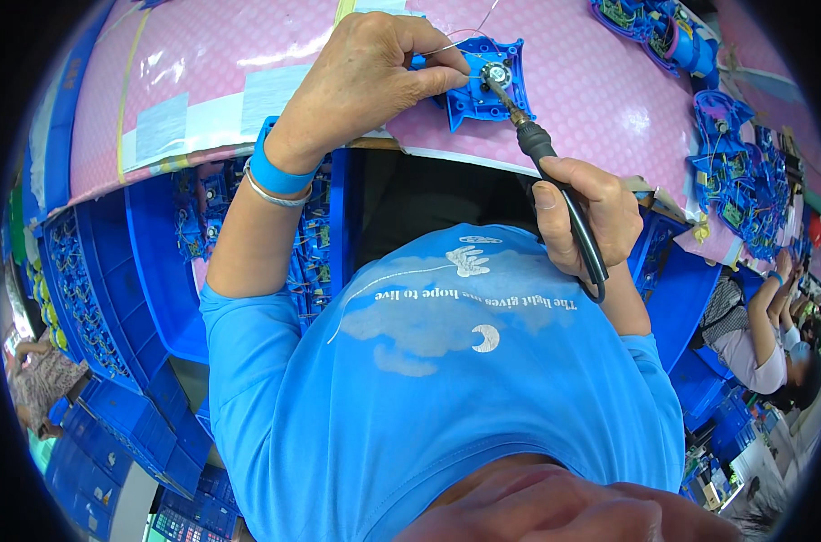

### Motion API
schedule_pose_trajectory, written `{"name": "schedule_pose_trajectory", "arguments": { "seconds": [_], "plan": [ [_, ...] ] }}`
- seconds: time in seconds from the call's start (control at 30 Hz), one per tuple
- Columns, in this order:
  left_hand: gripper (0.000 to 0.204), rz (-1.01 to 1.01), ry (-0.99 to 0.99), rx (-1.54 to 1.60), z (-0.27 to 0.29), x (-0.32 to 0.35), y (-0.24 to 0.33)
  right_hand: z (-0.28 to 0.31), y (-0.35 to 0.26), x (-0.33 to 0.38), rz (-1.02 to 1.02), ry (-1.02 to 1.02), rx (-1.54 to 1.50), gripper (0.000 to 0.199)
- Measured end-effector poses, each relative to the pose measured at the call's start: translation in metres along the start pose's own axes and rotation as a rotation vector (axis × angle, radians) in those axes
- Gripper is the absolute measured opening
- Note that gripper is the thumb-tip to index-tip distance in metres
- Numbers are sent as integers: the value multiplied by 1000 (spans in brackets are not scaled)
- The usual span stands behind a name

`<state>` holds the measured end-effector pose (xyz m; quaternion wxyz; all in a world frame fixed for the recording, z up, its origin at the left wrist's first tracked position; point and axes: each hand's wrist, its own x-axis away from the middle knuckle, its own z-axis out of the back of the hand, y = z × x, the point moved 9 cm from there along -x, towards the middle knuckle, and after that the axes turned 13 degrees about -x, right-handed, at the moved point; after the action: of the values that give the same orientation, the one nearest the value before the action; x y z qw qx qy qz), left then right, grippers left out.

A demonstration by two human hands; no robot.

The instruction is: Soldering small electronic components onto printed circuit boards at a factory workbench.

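Observation:
A blue plastic housing (501, 95) with a small round metal part in its middle lies on the pink worktop (266, 45). My left hand (365, 77) rests on the housing's left side and pinches a thin wire (469, 34) against it. My right hand (584, 217) grips the black handle of a soldering iron (537, 144). The iron's tip touches the round metal part in the housing. A blue wristband and a metal bangle sit on my left wrist.
Several more blue housings with circuit boards (736, 163) lie along the right side of the worktop. Blue crates (148, 262) holding parts stand under the table at left. Other people sit at the right (754, 334) and lower left (40, 379).

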<state>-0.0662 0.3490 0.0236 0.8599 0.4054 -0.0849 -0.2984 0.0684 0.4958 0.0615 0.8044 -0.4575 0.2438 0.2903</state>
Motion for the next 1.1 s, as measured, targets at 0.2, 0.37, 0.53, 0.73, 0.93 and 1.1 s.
{"name": "schedule_pose_trajectory", "arguments": {
  "seconds": [0.2,0.37,0.53,0.73,0.93,1.1],
  "plan": [
    [10,-22,33,5,2,1,1,0,0,0,-16,5,4,18],
    [10,14,41,27,2,1,-2,6,17,8,-241,59,-25,17],
    [11,-25,59,30,0,1,-3,6,17,6,-293,46,-98,16],
    [11,-3,42,44,-1,1,-4,15,20,14,-320,104,-228,20],
    [11,-40,67,15,0,1,-4,14,22,14,-358,120,-263,21],
    [11,0,49,27,-1,1,-6,16,25,16,-351,149,-311,21]
  ]
}}
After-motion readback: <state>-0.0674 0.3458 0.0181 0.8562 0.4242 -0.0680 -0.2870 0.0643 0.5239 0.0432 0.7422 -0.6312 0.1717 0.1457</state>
